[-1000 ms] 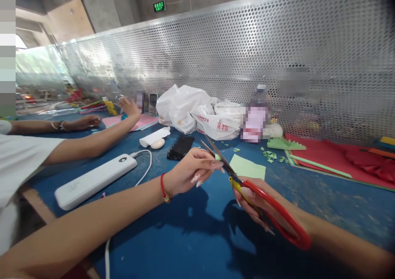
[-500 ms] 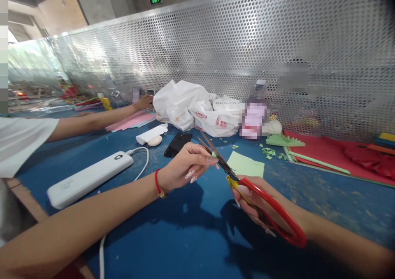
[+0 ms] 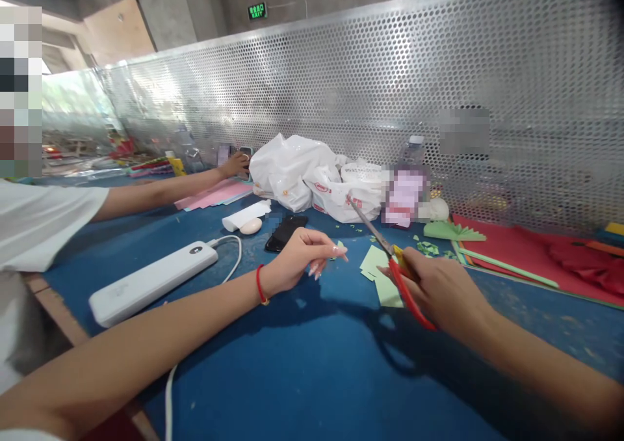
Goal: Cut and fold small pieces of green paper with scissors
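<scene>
My left hand [image 3: 309,255] is raised over the blue table, thumb and fingertips pinched together. A small piece of green paper [image 3: 340,244] shows at those fingertips, partly hidden by them. My right hand [image 3: 433,278] grips scissors [image 3: 373,226] with red and yellow handles. The blades are together and point up and left, away from my left hand. Under my right fingers lie light green paper pieces [image 3: 387,291], overlapping on the table, partly covered by the hand. Tiny green scraps [image 3: 428,248] are scattered beyond them.
A white power bank [image 3: 153,285] with a cable lies left, a black phone [image 3: 285,233] beyond my left hand. White plastic bags [image 3: 297,174] and a propped phone [image 3: 404,197] stand by the perforated metal screen [image 3: 341,70]. Red paper [image 3: 517,246] lies right. Another person's arm [image 3: 166,190] reaches in left.
My right hand has turned over and swung the scissors away from my left fingertips; their blades have closed. Another light green paper piece now shows below the first. My left hand stays pinched.
</scene>
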Available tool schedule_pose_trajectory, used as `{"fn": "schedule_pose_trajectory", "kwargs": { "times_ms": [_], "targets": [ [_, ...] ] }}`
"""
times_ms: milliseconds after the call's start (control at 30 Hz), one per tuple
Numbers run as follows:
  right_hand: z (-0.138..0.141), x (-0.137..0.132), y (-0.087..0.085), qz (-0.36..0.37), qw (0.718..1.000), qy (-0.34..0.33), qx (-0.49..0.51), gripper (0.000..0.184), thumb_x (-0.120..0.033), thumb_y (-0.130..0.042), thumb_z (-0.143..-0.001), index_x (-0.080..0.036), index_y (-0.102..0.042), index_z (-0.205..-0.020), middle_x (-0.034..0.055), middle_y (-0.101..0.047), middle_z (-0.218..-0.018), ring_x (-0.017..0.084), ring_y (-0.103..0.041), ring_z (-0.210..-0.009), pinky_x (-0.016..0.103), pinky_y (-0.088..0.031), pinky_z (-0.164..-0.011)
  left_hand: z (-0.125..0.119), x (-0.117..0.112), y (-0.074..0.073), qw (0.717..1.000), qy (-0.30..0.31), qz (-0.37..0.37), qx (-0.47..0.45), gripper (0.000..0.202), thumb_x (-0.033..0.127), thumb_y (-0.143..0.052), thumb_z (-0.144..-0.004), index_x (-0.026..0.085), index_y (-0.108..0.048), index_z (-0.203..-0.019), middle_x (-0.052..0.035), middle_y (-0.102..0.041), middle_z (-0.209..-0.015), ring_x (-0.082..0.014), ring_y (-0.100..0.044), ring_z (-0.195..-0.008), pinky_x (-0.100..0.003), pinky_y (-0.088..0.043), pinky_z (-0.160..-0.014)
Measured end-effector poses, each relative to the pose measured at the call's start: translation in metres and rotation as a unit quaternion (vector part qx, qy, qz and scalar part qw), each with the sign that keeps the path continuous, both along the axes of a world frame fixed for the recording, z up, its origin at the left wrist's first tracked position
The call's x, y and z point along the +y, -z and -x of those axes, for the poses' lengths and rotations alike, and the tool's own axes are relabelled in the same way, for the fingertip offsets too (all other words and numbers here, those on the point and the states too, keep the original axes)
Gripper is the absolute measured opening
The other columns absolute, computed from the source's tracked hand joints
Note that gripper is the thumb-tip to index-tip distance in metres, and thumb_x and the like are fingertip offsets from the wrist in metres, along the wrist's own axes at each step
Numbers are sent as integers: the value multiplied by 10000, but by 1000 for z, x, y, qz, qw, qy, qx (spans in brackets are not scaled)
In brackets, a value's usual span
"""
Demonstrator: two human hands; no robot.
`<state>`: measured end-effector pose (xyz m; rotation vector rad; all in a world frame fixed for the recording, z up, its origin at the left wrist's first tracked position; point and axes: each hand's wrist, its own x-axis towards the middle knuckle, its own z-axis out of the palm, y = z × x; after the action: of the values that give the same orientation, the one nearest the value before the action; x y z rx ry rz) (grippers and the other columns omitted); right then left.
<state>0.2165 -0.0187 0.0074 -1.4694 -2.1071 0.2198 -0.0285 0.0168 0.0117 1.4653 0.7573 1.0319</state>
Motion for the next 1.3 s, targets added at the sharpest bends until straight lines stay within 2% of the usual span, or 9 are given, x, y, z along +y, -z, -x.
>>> {"fn": "schedule_pose_trajectory", "kwargs": {
  "times_ms": [67, 100, 267, 400, 500, 667, 933, 1100, 1300],
  "targets": [
    [-9, 13, 8, -3, 994, 46, -103, 288, -439, -498, -904, -205, -503, -735, 38, -540, -609, 204, -538, -567, 308, -372, -563, -7, -10, 4, 998, 1, -23, 50, 221, 322, -761, -748, 110, -743, -691, 53, -471, -351, -45, -399, -300, -161, -352, -363],
    [-12, 18, 13, -3, 993, 23, -116, 271, -415, -477, -920, -195, -530, -771, 67, -583, -712, 223, -573, -658, 322, -406, -616, -11, -17, 6, 996, 26, -32, 84, 241, 337, -757, -750, 105, -740, -687, 27, -527, -392, -61, -449, -312, -165, -360, -354],
    [-10, 22, 27, -119, 992, -47, 15, 278, -305, -496, -932, -151, -538, -1159, 151, -526, -1156, 279, -507, -1108, 417, -401, -955, -23, -40, 17, 961, 169, -116, 188, 272, 349, -708, -798, 99, -719, -689, -22, -600, -493, -95, -561, -399, -170, -437, -430],
    [11, -10, 23, -51, 985, -150, 72, 159, -318, -431, -986, -207, -545, -992, 94, -559, -1030, 234, -529, -996, 374, -424, -882, -22, -34, 20, 934, 135, -216, 249, 291, 320, -600, -883, 121, -686, -688, -15, -596, -474, -81, -534, -414, -162, -416, -484],
    [25, -29, 19, 8, 985, -141, 96, 249, -371, -404, -1001, -206, -476, -828, 45, -539, -855, 190, -508, -801, 319, -412, -737, -20, -28, 22, 896, 88, -328, 287, 321, 246, -562, -881, 149, -581, -576, 8, -555, -468, -72, -467, -440, -181, -353, -508],
    [24, -27, 22, 155, 959, -224, 80, 337, -428, -390, -1006, -207, -424, -753, -6, -499, -713, 147, -447, -648, 273, -334, -593, -22, -34, 22, 845, 49, -412, 338, 281, 189, -559, -804, 172, -471, -538, 5, -536, -526, -104, -456, -512, -236, -322, -549],
    [17, -18, 32, 211, 934, -261, 124, 356, -453, -409, -999, -204, -440, -748, -9, -480, -694, 140, -433, -640, 266, -310, -573, -22, -35, 24, 893, 107, -329, 288, 270, 231, -597, -819, 163, -522, -568, 9, -537, -538, -91, -459, -528, -215, -364, -557],
    [18, -18, 30, 242, 917, -260, 182, 345, -465, -437, -988, -198, -493, -778, -13, -496, -698, 130, -458, -645, 248, -345, -586, -23, -34, 25, 939, 126, -202, 248, 298, 272, -659, -813, 139, -558, -566, 13, -576, -515, -72, -505, -493, -170, -381, -513],
    [18, -18, 30, 244, 907, -265, 218, 314, -455, -470, -976, -198, -498, -796, -16, -520, -688, 124, -467, -620, 234, -358, -564, -24, -34, 21, 958, 135, -137, 215, 324, 382, -665, -825, 112, -641, -647, -12, -612, -557, -78, -512, -513, -161, -396, -501]
  ]
}}
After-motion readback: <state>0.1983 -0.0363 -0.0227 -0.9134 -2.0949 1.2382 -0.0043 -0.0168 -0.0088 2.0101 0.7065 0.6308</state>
